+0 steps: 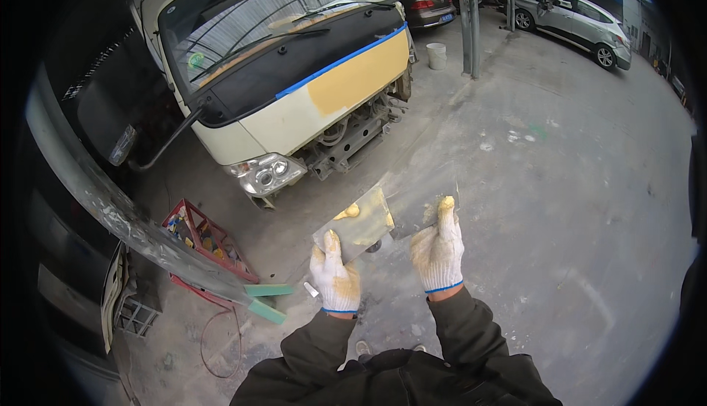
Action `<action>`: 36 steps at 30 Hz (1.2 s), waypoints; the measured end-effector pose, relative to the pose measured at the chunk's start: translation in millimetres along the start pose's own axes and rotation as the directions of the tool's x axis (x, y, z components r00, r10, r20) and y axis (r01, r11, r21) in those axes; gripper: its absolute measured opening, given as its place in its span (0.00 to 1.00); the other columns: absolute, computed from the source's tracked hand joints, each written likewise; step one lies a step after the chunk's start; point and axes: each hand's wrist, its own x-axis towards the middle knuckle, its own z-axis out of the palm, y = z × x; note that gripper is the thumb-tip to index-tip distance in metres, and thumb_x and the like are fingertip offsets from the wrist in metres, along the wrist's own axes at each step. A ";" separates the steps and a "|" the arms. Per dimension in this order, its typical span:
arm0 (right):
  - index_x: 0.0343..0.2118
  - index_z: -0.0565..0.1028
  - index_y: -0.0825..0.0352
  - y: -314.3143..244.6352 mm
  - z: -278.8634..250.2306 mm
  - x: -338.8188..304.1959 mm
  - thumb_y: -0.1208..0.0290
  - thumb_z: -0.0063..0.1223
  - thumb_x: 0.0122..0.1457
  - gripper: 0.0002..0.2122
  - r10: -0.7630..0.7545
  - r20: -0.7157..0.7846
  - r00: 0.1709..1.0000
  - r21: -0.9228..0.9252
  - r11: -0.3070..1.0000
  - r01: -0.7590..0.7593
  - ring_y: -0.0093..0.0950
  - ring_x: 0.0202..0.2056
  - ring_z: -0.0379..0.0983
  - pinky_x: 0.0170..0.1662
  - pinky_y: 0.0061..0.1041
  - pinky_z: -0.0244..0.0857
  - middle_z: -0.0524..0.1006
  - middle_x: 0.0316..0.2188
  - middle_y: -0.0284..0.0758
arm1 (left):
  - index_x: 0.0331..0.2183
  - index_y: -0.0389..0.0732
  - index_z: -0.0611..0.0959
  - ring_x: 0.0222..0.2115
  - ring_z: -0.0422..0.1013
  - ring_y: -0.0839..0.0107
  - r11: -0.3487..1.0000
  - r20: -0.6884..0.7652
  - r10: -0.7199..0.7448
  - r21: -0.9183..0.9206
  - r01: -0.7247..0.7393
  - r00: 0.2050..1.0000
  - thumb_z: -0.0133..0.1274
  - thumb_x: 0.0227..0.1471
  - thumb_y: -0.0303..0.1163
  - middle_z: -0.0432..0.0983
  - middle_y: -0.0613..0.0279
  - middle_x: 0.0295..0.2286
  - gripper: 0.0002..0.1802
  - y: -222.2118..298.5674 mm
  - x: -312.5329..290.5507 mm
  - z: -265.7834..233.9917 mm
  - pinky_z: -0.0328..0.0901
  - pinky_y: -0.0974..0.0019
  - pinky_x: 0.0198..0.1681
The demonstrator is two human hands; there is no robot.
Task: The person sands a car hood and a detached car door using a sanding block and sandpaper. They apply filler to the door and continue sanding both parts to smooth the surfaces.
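Both my hands wear white knit gloves stained with yellow putty. My left hand [336, 277] is closed on a flat, greyish putty plate [364, 231], thumb on top. A lump of yellow putty [348, 212] lies on that plate, with more smeared along its right edge. My right hand [438, 251] grips a thin grey putty spreader [412, 198], its thumb tip caked with putty. The spreader's left side meets or overlaps the plate's right edge. Ahead stands a cream truck cab [283, 128], its front panel partly coated with yellow filler [357, 75] below blue masking tape [339, 64].
A slanting grey pole [125, 211] and red metal rack [234, 260] are at left, near green strips [269, 290] and a thin hose [202, 351]. A white bucket [436, 56], an upright post [470, 23] and a silver car [578, 23] stand farther back.
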 end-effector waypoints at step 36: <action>0.66 0.57 0.76 67.0 -13.8 7.8 0.61 0.37 0.73 0.26 0.864 0.421 0.277 0.009 0.301 -0.953 0.19 0.13 0.56 0.16 0.19 0.56 0.60 0.20 0.28 | 0.49 0.32 0.80 0.42 0.72 0.77 0.982 -0.146 -0.057 -0.184 0.029 0.988 0.55 0.65 0.34 0.77 0.64 0.43 0.16 9.8 48.9 -52.0 0.67 0.70 0.48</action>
